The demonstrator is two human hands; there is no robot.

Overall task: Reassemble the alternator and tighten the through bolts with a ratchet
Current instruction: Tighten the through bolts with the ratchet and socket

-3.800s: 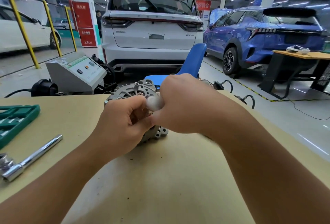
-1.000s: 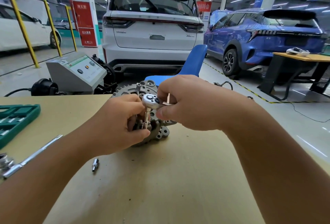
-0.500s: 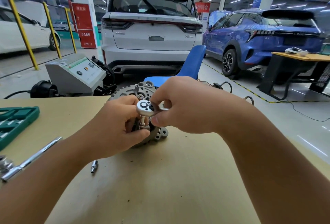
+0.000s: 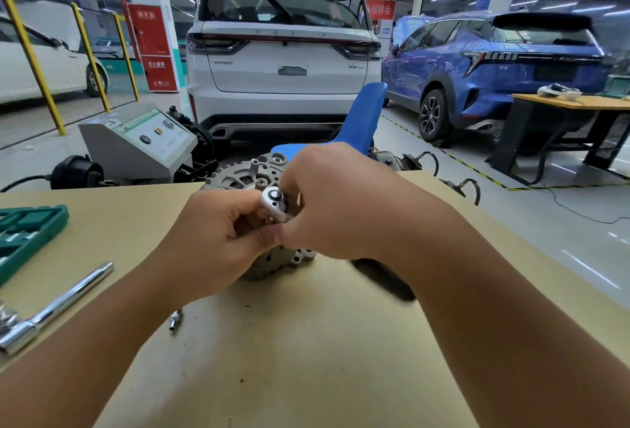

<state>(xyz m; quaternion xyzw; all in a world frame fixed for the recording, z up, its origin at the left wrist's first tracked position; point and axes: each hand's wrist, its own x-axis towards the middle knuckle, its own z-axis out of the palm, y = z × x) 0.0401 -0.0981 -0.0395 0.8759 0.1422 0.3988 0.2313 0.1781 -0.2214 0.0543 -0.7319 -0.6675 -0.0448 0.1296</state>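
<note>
1. We found the alternator (image 4: 254, 172) sitting on the tan table (image 4: 306, 359), near its far edge, with its finned housing and mounting lugs showing above and below our hands.
2. Our right hand (image 4: 344, 202) was curled around the ratchet (image 4: 274, 201), whose round silver head showed between the two hands, above the alternator's body; a dark blurred handle stuck out beneath the right wrist.
3. Our left hand (image 4: 218, 240) was clenched on the alternator just beside the ratchet head, thumb touching the right hand's thumb. What lay under the fingers we could not tell.
4. A small loose socket or bolt (image 4: 175, 320) lay on the table just beside the left forearm; we could not tell which it was.
5. A green tool case (image 4: 25, 236) sat open at the left edge of the table, its moulded compartments holding silver pieces too small for us to identify.
6. A long chrome bar tool (image 4: 58, 308) lay near the case, apart from it.
7. Beyond the table stood a grey test machine (image 4: 143, 144), a blue chair (image 4: 361, 121), a white SUV (image 4: 283, 52) and a blue SUV (image 4: 494, 63).
</note>
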